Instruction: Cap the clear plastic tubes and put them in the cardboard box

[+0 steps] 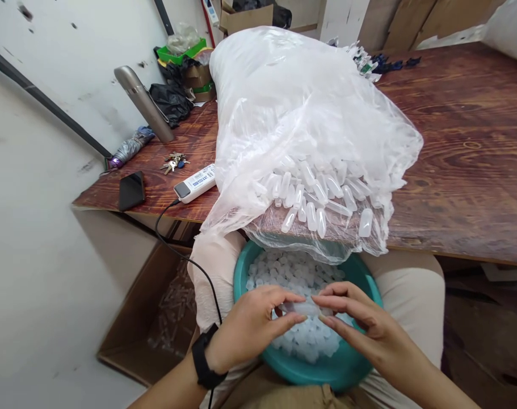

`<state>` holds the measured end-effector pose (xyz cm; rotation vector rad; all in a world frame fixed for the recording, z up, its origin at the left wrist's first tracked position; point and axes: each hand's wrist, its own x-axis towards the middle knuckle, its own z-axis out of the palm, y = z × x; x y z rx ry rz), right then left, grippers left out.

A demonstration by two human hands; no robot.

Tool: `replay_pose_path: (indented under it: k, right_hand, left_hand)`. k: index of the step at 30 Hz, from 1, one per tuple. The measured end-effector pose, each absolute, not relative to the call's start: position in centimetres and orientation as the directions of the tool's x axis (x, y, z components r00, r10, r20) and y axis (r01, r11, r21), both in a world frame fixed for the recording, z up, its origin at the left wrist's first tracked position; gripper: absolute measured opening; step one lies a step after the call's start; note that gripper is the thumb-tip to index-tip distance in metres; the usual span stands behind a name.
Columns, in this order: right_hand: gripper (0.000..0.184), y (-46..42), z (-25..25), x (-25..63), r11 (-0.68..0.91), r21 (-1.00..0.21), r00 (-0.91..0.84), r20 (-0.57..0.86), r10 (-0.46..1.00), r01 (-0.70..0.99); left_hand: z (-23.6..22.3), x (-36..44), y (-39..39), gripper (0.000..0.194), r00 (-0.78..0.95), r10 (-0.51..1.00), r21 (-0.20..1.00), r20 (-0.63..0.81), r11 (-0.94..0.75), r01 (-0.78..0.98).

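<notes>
Over a teal basin (318, 372), my left hand (252, 315) pinches a small translucent plastic tube (303, 308) by its left part. At the tube's right end, the thumb and fingers of my right hand (364, 321) are closed round it; whether a cap is there I cannot make out. Many small whitish plastic caps (290, 272) fill the basin, which sits between my legs. Beyond it, a large clear plastic bag (284, 96) lies on the table with its mouth towards me. Loose translucent tubes (311, 216) spill from that mouth.
On the brown wooden table (462, 170) are a phone (131, 190), keys (173, 163), a white power bank (195, 183) with a black cable (205, 272), and a steel flask (145, 105). A cardboard box (128, 335) holding clear pieces stands on the floor at left.
</notes>
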<state>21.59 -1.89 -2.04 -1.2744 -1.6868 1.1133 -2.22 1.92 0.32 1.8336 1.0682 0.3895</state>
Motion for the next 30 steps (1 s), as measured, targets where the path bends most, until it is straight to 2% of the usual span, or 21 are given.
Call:
replay_pose_path:
  k: [5,8,10,12,15,18,21,25,28,30]
  right_hand:
    - [0.031,-3.3,-1.8,21.3,0.213,-0.892,-0.283,0.102,0.954,0.398]
    - [0.026,-3.8,-1.8,20.8,0.105,-0.893,-0.227,0.004,0.974,0.437]
    - [0.032,-4.0,-1.6,20.6,0.004,-0.9,-0.216,-0.1,0.971,0.435]
    - [0.036,-4.0,-1.2,20.6,-0.001,-0.887,-0.238,-0.125,0.963,0.461]
    - [0.03,-3.7,-0.7,21.0,0.135,-0.81,-0.333,-0.078,0.94,0.571]
    - [0.041,-3.3,-0.7,21.5,0.226,-0.729,-0.428,-0.101,0.898,0.646]
    - [0.038,-2.9,-1.0,21.5,0.274,-0.685,-0.428,-0.062,0.902,0.676]
    - [0.051,-2.8,-1.2,21.2,0.245,-0.698,-0.445,-0.117,0.888,0.673]
    - [0.042,-2.8,-1.2,20.9,0.277,-0.658,-0.429,-0.078,0.9,0.7]
    - [0.043,-2.8,-1.3,20.6,0.329,-0.618,-0.44,-0.032,0.897,0.714]
  left_hand:
    - [0.5,-2.1,1.6,0.025,0.594,0.802,0.837,-0.063,-0.281,0.469]
    - [0.5,-1.9,1.2,0.022,0.604,0.797,0.837,0.023,-0.346,0.425]
    - [0.6,-1.8,0.9,0.021,0.618,0.784,0.823,0.051,-0.384,0.419]
    - [0.6,-1.7,0.7,0.021,0.621,0.783,0.815,0.038,-0.384,0.433]
    - [0.4,-1.6,0.6,0.021,0.607,0.794,0.816,0.007,-0.356,0.456]
    - [0.3,-1.5,0.7,0.021,0.612,0.791,0.816,-0.018,-0.342,0.466]
    - [0.2,-1.5,0.8,0.02,0.604,0.795,0.83,-0.049,-0.304,0.468]
    - [0.0,-1.5,0.9,0.019,0.594,0.802,0.84,-0.064,-0.278,0.466]
    - [-0.2,-1.7,1.0,0.019,0.58,0.809,0.854,-0.098,-0.231,0.467]
    - [-0.4,-1.7,1.2,0.018,0.583,0.804,0.86,-0.12,-0.21,0.466]
